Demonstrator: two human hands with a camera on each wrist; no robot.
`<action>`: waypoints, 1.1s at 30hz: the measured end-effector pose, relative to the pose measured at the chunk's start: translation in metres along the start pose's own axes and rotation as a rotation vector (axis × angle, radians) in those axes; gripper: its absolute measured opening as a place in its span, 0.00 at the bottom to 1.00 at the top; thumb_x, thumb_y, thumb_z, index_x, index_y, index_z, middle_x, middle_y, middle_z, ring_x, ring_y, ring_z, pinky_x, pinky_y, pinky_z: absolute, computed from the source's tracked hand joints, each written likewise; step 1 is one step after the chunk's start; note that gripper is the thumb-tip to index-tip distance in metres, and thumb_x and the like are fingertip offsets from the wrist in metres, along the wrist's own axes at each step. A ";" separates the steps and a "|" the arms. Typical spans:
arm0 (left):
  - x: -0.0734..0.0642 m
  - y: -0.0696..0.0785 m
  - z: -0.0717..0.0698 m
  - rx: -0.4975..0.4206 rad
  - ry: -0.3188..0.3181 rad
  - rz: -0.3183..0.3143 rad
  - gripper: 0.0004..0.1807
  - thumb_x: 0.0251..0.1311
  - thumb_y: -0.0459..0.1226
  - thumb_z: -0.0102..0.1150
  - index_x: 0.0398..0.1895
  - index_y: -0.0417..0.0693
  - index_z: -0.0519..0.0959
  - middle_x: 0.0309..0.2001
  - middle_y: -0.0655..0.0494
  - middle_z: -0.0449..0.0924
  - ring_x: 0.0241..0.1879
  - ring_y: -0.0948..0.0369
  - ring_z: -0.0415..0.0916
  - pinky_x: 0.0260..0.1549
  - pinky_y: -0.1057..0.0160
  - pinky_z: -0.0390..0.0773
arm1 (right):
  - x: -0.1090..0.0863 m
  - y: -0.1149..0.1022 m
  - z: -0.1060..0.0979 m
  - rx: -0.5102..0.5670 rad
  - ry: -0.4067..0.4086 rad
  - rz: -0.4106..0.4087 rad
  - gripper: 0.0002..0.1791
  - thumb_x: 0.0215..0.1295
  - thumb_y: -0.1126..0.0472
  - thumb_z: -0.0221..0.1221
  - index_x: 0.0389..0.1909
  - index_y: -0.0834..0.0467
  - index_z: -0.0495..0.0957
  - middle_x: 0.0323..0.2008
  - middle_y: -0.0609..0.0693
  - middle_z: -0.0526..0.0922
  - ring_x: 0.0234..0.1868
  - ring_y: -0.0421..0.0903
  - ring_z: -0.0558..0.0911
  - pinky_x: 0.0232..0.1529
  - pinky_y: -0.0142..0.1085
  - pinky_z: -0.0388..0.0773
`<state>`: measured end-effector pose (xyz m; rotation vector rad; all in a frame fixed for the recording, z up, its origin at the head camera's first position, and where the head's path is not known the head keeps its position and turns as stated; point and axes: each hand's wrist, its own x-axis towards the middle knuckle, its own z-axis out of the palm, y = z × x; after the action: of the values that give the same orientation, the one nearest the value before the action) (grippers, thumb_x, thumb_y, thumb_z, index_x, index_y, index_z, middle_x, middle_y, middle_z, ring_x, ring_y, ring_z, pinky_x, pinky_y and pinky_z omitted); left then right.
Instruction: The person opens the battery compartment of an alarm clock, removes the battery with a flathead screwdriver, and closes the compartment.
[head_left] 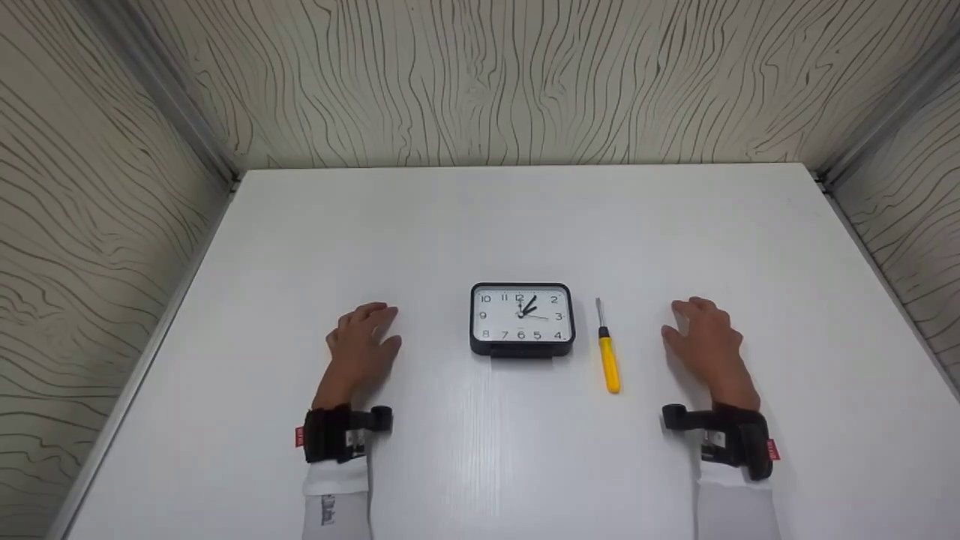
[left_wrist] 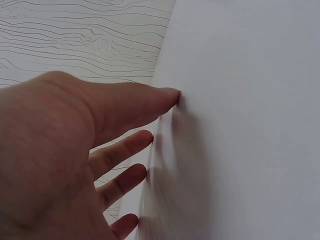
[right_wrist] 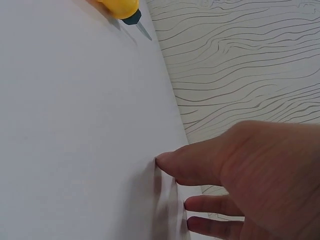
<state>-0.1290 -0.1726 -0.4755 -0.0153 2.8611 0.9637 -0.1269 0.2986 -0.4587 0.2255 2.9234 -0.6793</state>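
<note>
A black-framed clock [head_left: 502, 319] with a white dial lies face up in the middle of the white table. Just right of it is a screwdriver [head_left: 609, 364] with a yellow handle and a thin metal shaft pointing away from me. My left hand [head_left: 361, 349] rests on the table left of the clock, fingers loosely bent, holding nothing. On the other side, my right hand [head_left: 707, 345] rests right of the screwdriver in the same loose way. In the right wrist view the screwdriver [right_wrist: 122, 7] shows at the top; fingertips of each hand touch the tabletop.
The white table [head_left: 420, 225] meets a wood-grain patterned wall [head_left: 480, 82] at its far edge. Similar panels with grey metal posts [head_left: 169, 90] flank it left and right. Each wrist carries a black strapped camera mount [head_left: 328, 435].
</note>
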 end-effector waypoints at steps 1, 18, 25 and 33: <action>0.000 0.001 0.000 0.005 0.004 0.003 0.26 0.65 0.41 0.54 0.67 0.51 0.71 0.70 0.50 0.65 0.71 0.46 0.54 0.66 0.38 0.49 | 0.000 0.000 0.000 -0.001 -0.003 0.003 0.29 0.68 0.59 0.53 0.67 0.67 0.65 0.68 0.73 0.59 0.68 0.74 0.57 0.59 0.74 0.56; 0.001 0.009 0.005 -0.036 -0.016 0.033 0.25 0.64 0.40 0.54 0.66 0.52 0.72 0.70 0.51 0.64 0.71 0.48 0.52 0.67 0.40 0.45 | 0.003 -0.016 0.006 -0.024 -0.032 0.001 0.29 0.68 0.58 0.55 0.67 0.65 0.65 0.69 0.72 0.58 0.67 0.73 0.57 0.62 0.71 0.56; 0.002 0.017 0.010 -0.022 -0.030 0.035 0.25 0.64 0.40 0.54 0.66 0.52 0.72 0.69 0.52 0.65 0.71 0.48 0.53 0.67 0.40 0.45 | 0.003 -0.026 0.011 -0.012 -0.046 -0.008 0.30 0.68 0.58 0.56 0.68 0.64 0.66 0.69 0.71 0.59 0.67 0.72 0.57 0.63 0.71 0.56; 0.001 0.029 0.017 0.006 -0.020 0.073 0.24 0.64 0.39 0.56 0.64 0.53 0.74 0.68 0.52 0.67 0.70 0.46 0.55 0.66 0.38 0.50 | 0.003 -0.038 0.020 -0.029 -0.019 -0.075 0.29 0.67 0.59 0.57 0.66 0.66 0.67 0.68 0.70 0.61 0.67 0.71 0.60 0.63 0.70 0.58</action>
<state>-0.1293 -0.1397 -0.4716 0.0990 2.8641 0.9625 -0.1350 0.2561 -0.4606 0.1058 2.9338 -0.6457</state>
